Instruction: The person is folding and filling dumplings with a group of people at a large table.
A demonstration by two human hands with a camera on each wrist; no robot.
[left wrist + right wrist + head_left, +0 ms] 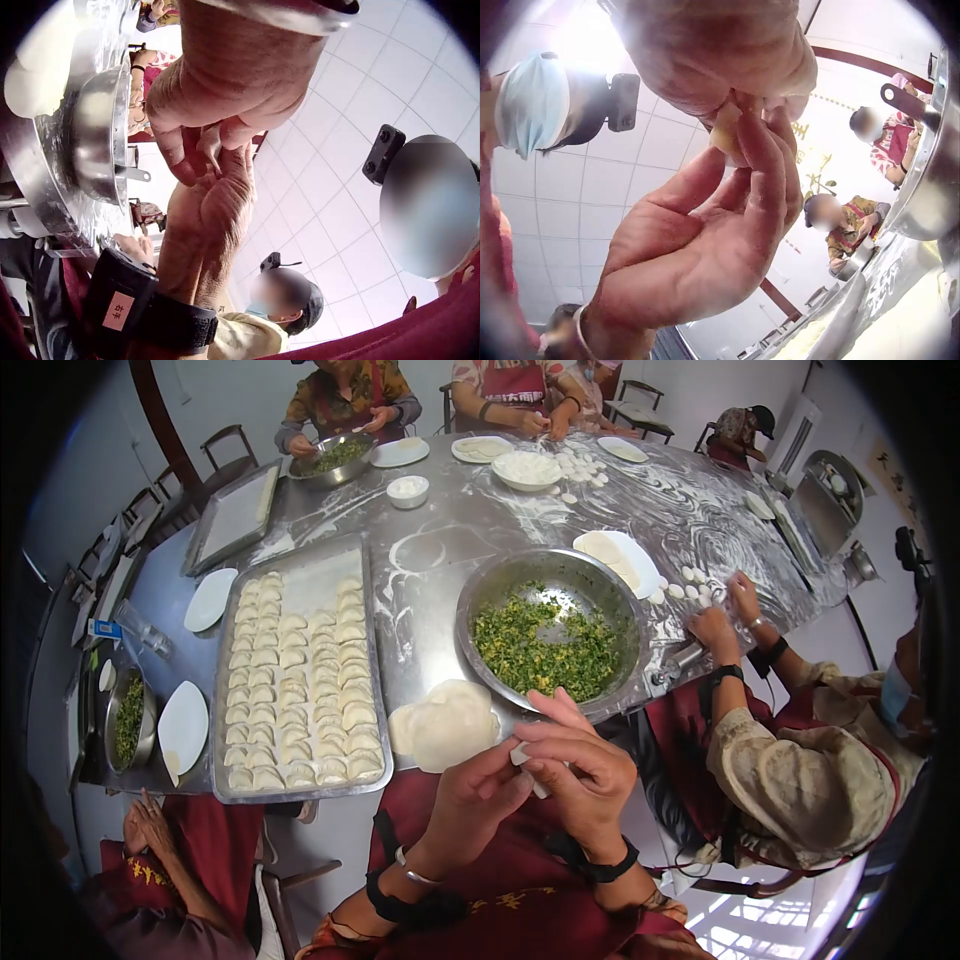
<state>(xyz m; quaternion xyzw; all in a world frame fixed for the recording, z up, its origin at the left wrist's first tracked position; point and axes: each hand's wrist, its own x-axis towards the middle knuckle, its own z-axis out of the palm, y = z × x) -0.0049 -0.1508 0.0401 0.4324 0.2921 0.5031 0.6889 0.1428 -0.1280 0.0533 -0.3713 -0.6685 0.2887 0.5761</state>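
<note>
Both hands meet over the table's front edge, around a small pale dumpling (521, 754). My left hand (472, 800) pinches one side of it between thumb and fingers. Curled fingers of my right hand (590, 775) press the other side, hiding much of the dough. In the left wrist view a thin folded edge of the dumpling (211, 144) shows between the fingertips. From the right wrist its plump pale side (726, 133) is visible. Just beyond the hands lie a stack of round dough wrappers (445, 722) and a steel bowl (470, 645) of chopped green filling (545, 640).
Left of the wrappers stands a metal tray (335, 560) with rows of dumplings (293, 685). White plates (184, 725) and a second filling bowl (128, 720) are farther left. Other people sit around the floured table (430, 620), one close on the right handling dough pieces (690, 590).
</note>
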